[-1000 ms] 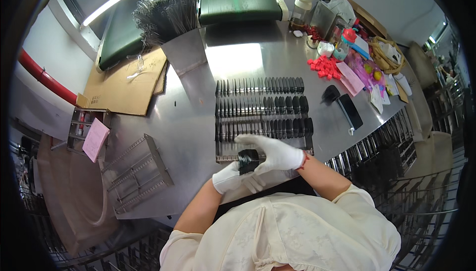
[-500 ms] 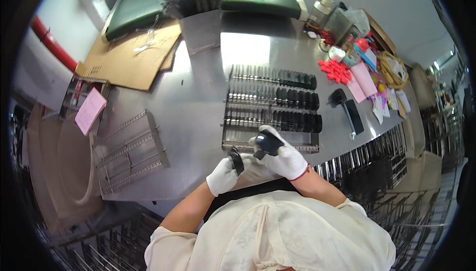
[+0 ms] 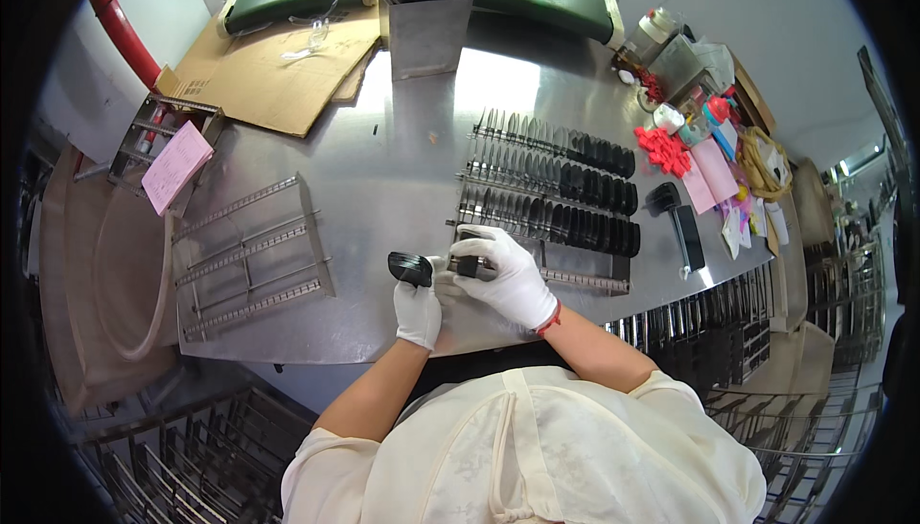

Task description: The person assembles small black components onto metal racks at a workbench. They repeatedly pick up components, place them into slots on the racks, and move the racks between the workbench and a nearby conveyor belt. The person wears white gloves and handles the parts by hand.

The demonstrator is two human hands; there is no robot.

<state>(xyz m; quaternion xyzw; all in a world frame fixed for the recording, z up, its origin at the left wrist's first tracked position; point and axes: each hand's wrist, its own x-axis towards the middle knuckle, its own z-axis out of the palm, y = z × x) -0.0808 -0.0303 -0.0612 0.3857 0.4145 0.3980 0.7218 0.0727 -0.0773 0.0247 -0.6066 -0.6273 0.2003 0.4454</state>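
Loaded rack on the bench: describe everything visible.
The loaded rack is a silvery, metal-looking frame on the shiny bench, right of centre. Three rows of thin, dark, rounded pieces stand in it, narrow edges showing at left, broader faces at right. Its near bar looks notched. The right hand hides its near-left corner; contact is unclear.

The left forearm (image 3: 376,395) enters from seven o'clock, its gloved left hand (image 3: 418,313) pointing toward twelve, fingers curled in a grip. The right forearm (image 3: 599,350) slants in from four; the gloved right hand (image 3: 513,284) points toward ten, fingers bent.
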